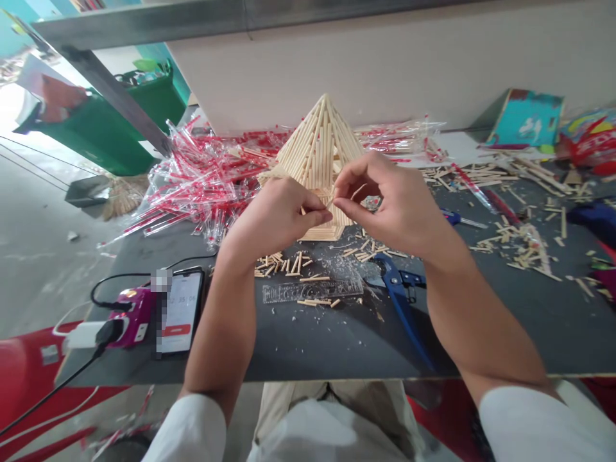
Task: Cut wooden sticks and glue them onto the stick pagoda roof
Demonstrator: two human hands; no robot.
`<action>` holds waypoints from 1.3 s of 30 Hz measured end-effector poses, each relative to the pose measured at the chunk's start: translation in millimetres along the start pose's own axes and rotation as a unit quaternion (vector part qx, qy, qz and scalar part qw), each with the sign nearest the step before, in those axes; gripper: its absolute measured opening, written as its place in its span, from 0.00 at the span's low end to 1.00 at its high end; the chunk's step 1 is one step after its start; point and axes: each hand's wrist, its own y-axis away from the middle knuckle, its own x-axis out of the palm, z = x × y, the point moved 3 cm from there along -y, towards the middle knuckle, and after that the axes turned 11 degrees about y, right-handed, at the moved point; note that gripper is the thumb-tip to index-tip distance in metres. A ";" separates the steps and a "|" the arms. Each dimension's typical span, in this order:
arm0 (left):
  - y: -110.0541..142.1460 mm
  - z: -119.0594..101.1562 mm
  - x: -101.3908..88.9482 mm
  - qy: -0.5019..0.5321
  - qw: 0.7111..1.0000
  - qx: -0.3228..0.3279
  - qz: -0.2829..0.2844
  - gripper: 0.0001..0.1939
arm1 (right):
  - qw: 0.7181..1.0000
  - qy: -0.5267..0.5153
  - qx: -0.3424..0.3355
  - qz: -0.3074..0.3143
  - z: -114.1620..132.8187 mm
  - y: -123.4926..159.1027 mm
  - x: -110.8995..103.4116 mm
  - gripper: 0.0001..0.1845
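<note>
A small house-like model (323,144) built from thin wooden sticks stands upright on the dark table, its steep pointed roof showing above my hands. In front of it, my left hand (282,215) is closed in a pinch of thumb and fingers. My right hand (385,202) also pinches, its fingertips almost meeting those of the left at the model's front. Whatever is between the fingertips is too small to make out. Short cut stick pieces (289,263) lie below the hands. Close by are a clear ruler (312,292) and a blue-handled cutter (402,301).
Red-and-clear plastic wrappers (192,173) heap at the left. A phone (180,311) and a purple power strip (132,314) with cables sit at the front left. Stick scraps (520,240) and a blue screwdriver (462,219) lie right. Green bins (103,131) stand beyond the table.
</note>
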 end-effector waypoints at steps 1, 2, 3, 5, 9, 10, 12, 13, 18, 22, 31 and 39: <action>0.3 -1.0 -0.1 -0.013 1.000 0.002 -0.004 0.12 | 1.000 0.010 -0.003 0.003 0.6 0.2 0.6 0.08; 0.8 -2.1 -0.3 -0.026 1.000 0.004 -0.010 0.12 | 1.000 0.021 -0.006 0.005 1.3 0.4 1.2 0.08; 1.3 -3.0 -0.4 -0.039 0.999 0.005 -0.015 0.12 | 0.999 0.032 -0.010 0.004 2.1 0.7 1.8 0.08; 2.4 -4.1 -0.1 -0.057 0.998 0.001 -0.023 0.12 | 0.999 0.049 -0.017 -0.001 3.9 1.1 3.0 0.08; 3.7 -4.2 1.5 -0.066 0.997 -0.012 -0.036 0.12 | 0.998 0.058 -0.013 0.003 5.8 1.4 5.3 0.10; 3.8 -4.5 2.0 -0.065 0.997 -0.014 -0.038 0.12 | 0.998 0.059 -0.010 0.006 5.7 1.5 5.8 0.10; 3.7 -5.7 2.8 -0.060 0.997 -0.016 -0.038 0.13 | 0.998 0.059 -0.002 0.010 4.9 1.9 6.3 0.12; 3.6 -6.7 3.0 -0.057 0.998 -0.016 -0.037 0.14 | 0.998 0.055 0.003 0.013 4.3 2.2 6.6 0.12; 3.2 -11.5 2.6 -0.029 0.999 -0.004 -0.027 0.16 | 0.999 0.028 0.017 0.016 3.5 3.4 7.7 0.12; 3.0 -11.2 3.0 0.001 1.000 -0.007 -0.013 0.16 | 0.999 0.043 -0.002 0.016 4.1 4.6 7.4 0.12; 4.1 -18.2 3.3 0.001 1.000 -0.002 -0.019 0.15 | 0.999 0.036 0.010 0.029 3.3 5.2 3.7 0.11; 11.9 -5.1 -20.1 0.005 1.000 -0.025 -0.007 0.20 | 0.999 0.046 0.009 -0.011 7.9 12.8 -18.2 0.11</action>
